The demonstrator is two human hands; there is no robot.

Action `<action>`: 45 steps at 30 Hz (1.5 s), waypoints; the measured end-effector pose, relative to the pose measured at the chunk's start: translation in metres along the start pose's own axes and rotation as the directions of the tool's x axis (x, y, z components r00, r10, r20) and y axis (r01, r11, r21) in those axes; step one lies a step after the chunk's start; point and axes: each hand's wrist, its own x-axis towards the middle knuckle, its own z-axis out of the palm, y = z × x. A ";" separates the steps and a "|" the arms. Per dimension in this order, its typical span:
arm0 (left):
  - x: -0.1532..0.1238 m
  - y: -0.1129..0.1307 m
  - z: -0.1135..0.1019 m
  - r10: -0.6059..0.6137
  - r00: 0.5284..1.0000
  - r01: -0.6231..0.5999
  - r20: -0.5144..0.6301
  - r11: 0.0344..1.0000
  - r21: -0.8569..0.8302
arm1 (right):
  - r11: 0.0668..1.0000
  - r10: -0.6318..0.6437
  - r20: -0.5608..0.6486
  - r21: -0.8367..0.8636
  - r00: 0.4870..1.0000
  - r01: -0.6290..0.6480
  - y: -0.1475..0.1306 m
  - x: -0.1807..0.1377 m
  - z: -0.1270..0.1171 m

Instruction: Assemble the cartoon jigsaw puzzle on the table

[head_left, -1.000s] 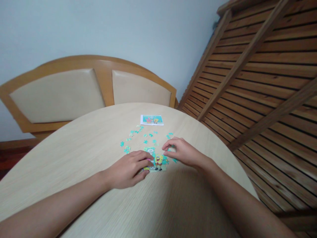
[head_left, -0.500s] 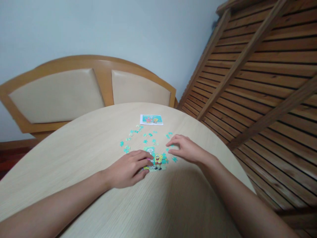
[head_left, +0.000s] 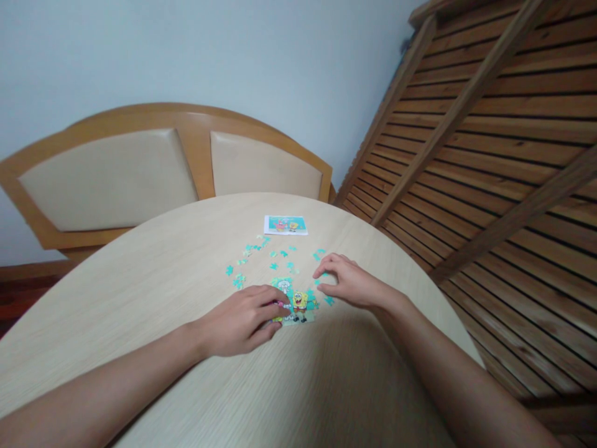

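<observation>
A partly joined jigsaw puzzle [head_left: 300, 302] with cartoon figures on a teal ground lies flat on the round table. My left hand [head_left: 249, 318] rests over its left side, fingers laid out loosely and covering part of the picture. To the right of the puzzle, my right hand [head_left: 342, 280] is held low with thumb and fingers apart; I see nothing between them. Close by its fingertips are a few loose teal puzzle pieces [head_left: 329, 301]. More loose puzzle pieces [head_left: 239, 281] lie scattered beyond and left of the joined part.
A small printed picture sheet [head_left: 286, 225] lies farther back on the pale wooden table [head_left: 186, 249]. Behind the table stands a padded, wood-framed backrest [head_left: 107, 180] against the wall. A slatted wooden panel [head_left: 489, 155] rises along the right side.
The joined puzzle has shifted slightly right and nearer to me, along with my left hand. My right hand has hardly moved.
</observation>
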 end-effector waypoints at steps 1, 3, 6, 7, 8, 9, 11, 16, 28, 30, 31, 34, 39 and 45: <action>0.000 0.000 0.000 -0.001 1.000 0.001 0.003 1.000 -0.003 | 1.000 0.004 0.003 0.001 1.000 -0.004 0.000 0.000 0.000; -0.001 -0.001 0.001 -0.002 1.000 0.002 0.011 1.000 -0.010 | 1.000 0.015 0.009 0.005 1.000 -0.015 -0.001 0.000 0.001; 0.000 -0.003 0.002 -0.004 1.000 0.004 0.018 1.000 -0.016 | 1.000 0.015 0.018 0.012 1.000 -0.015 -0.002 -0.001 0.002; 0.000 -0.003 0.003 -0.004 1.000 0.004 0.018 1.000 -0.016 | 1.000 0.013 0.019 0.011 1.000 -0.013 -0.002 -0.001 0.002; 0.000 -0.003 0.003 -0.003 1.000 0.003 0.017 1.000 -0.015 | 1.000 0.010 0.020 0.009 1.000 -0.010 -0.003 -0.001 0.002; 0.000 -0.003 0.003 -0.002 1.000 0.002 0.015 1.000 -0.015 | 1.000 0.012 0.021 0.007 1.000 -0.012 -0.004 -0.001 0.002; 0.001 -0.003 0.003 0.005 1.000 -0.005 0.016 1.000 -0.021 | 1.000 0.024 0.027 0.004 0.999 -0.024 -0.007 -0.001 0.001; 0.000 -0.003 0.003 0.017 1.000 -0.017 0.016 1.000 -0.013 | 0.995 -0.013 0.042 0.098 0.999 0.009 -0.014 0.002 0.001; 0.001 -0.001 0.000 0.029 1.000 -0.029 0.007 1.000 -0.003 | 0.946 -0.035 -0.064 0.320 0.997 0.054 -0.034 0.011 0.019; 0.000 -0.002 0.001 0.030 1.000 -0.030 0.003 1.000 -0.004 | 0.945 -0.035 -0.063 0.323 0.997 0.054 -0.033 0.011 0.021; 0.000 -0.002 0.001 0.030 1.000 -0.030 0.001 1.000 -0.005 | 0.944 -0.038 -0.060 0.325 0.997 0.055 -0.033 0.011 0.022; 0.000 -0.003 0.002 0.029 1.000 -0.029 0.000 1.000 -0.006 | 0.951 -0.049 -0.053 0.304 0.997 0.062 -0.031 0.011 0.024; 0.000 -0.002 0.001 0.023 1.000 -0.023 0.018 1.000 -0.005 | 0.966 -0.059 -0.060 0.247 0.996 0.072 -0.031 0.012 0.026; 0.000 -0.001 0.001 0.030 1.000 -0.030 -0.004 0.999 -0.010 | 0.981 -0.095 -0.081 0.162 0.992 0.108 -0.031 0.013 0.025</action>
